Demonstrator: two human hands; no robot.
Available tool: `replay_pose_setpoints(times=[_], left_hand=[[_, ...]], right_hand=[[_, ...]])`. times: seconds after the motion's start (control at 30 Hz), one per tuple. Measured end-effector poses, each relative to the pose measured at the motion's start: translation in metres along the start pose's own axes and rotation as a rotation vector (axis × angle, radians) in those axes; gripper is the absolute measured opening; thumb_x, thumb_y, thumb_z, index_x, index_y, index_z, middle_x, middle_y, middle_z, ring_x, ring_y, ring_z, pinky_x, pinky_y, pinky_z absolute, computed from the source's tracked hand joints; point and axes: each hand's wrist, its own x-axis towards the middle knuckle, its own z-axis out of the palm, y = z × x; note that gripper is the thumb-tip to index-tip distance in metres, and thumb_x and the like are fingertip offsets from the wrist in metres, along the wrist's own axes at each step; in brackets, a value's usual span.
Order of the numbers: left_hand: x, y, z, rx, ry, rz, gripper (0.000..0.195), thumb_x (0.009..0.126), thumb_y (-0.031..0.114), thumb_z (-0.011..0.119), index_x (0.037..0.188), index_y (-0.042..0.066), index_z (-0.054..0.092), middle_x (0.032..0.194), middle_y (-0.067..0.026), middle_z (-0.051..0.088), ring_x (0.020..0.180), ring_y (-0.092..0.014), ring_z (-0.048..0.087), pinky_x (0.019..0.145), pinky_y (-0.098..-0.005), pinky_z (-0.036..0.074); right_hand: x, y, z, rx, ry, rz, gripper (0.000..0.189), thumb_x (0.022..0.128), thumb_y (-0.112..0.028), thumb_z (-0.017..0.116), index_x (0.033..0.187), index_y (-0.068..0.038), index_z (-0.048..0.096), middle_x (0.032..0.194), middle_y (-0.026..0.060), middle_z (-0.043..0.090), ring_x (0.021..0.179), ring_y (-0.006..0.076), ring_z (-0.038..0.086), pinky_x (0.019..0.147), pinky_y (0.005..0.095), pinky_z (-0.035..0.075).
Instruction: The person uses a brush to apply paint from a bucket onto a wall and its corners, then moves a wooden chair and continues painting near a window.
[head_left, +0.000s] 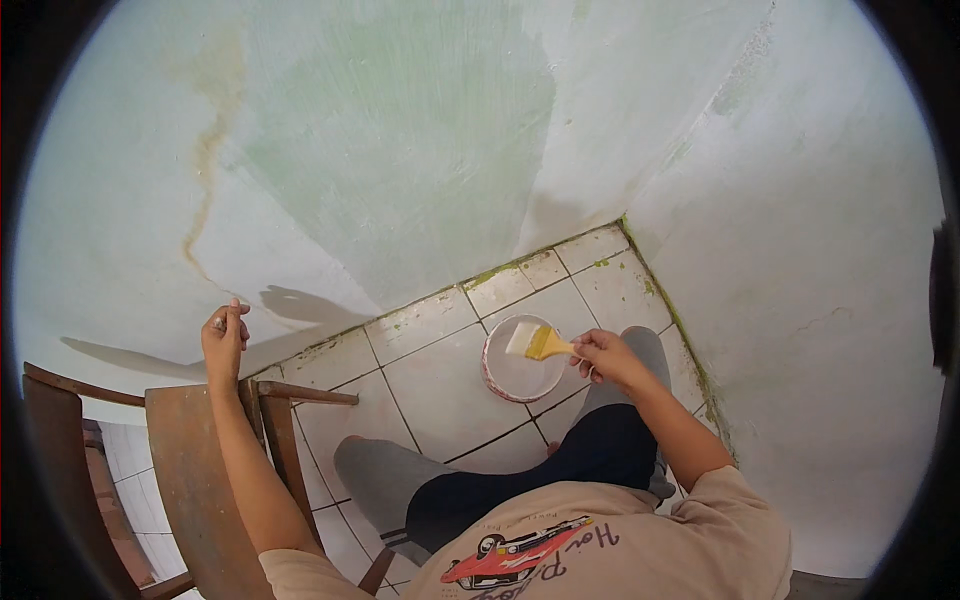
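A flat paintbrush (540, 342) with pale bristles and a yellowish handle is in my right hand (604, 356), gripped by the handle. Its bristles point left, over the mouth of a round white bucket (501, 379) with reddish marks on its outer side. Whether the bristles touch the bucket's contents cannot be told. My left hand (223, 334) is raised near the wall, above the wooden chair, fingers curled. A small greyish spot shows at its fingers, too small to identify. Ahead stands the wall (405, 135), pale green with whiter patches.
A wooden chair (180, 465) stands at my left. White floor tiles (427, 375) meet two walls in a corner, with green growth (491, 279) along the joint. The right wall (810, 360) is close to my right arm. A brownish stain (206, 165) runs down the front wall.
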Motion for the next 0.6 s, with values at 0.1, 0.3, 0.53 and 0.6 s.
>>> replay_pose_setpoints(times=[0.1, 0.3, 0.53, 0.6], left_hand=[[0.000, 0.002, 0.000, 0.003, -0.002, -0.003, 0.042, 0.100, 0.038, 0.057, 0.089, -0.002, 0.069, 0.054, 0.0024, 0.046, 0.047, -0.005, 0.038, 0.045, -0.0222, 0.030], [0.002, 0.000, 0.001, 0.001, -0.007, 0.006, 0.040, 0.100, 0.035, 0.056, 0.090, -0.001, 0.069, 0.054, 0.0019, 0.047, 0.047, -0.005, 0.039, 0.045, -0.0225, 0.031], [0.003, 0.000, 0.000, 0.009, 0.004, 0.011, 0.040, 0.100, 0.035, 0.056, 0.089, 0.000, 0.070, 0.054, 0.0018, 0.047, 0.047, -0.005, 0.039, 0.044, -0.0227, 0.031], [0.004, -0.001, 0.000, 0.008, -0.002, 0.020, 0.040, 0.100, 0.036, 0.056, 0.089, 0.000, 0.070, 0.054, 0.0018, 0.047, 0.047, -0.005, 0.039, 0.044, -0.0226, 0.031]], right_hand=[[-0.012, -0.036, -0.005, 0.128, 0.060, -0.114, 0.023, 0.096, -0.014, 0.054, 0.114, 0.001, 0.055, 0.088, 0.0096, 0.065, 0.058, 0.0123, 0.057, 0.042, 0.0241, 0.041], [0.032, -0.107, 0.001, 0.266, 0.157, -0.361, 0.026, 0.095, -0.012, 0.049, 0.114, 0.005, 0.050, 0.086, 0.0112, 0.058, 0.055, 0.0134, 0.054, 0.041, 0.0263, 0.040], [0.046, -0.193, 0.001, 0.361, 0.128, -0.468, 0.016, 0.095, -0.012, 0.047, 0.102, 0.003, 0.048, 0.083, 0.0107, 0.057, 0.064, 0.0158, 0.056, 0.049, 0.0289, 0.044], [0.023, -0.221, -0.003, 0.377, 0.110, -0.525, 0.016, 0.095, -0.012, 0.047, 0.102, 0.002, 0.048, 0.083, 0.0106, 0.057, 0.067, 0.0161, 0.057, 0.050, 0.0291, 0.045]])
